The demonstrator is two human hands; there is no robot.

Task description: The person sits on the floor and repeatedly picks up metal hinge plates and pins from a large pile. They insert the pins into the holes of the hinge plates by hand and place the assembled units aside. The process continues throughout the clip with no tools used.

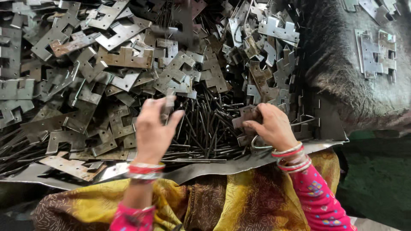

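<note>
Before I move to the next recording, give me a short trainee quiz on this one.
1. True or false: the left hand is raised above the heap of thin dark rods.
2. What does the right hand have in its grip? A) a flat metal hinge plate B) a hammer C) a cloth
3. Fill in: the rods lie on a thin metal ____ resting on the person's lap.

Key: 1 true; 2 A; 3 sheet
</note>
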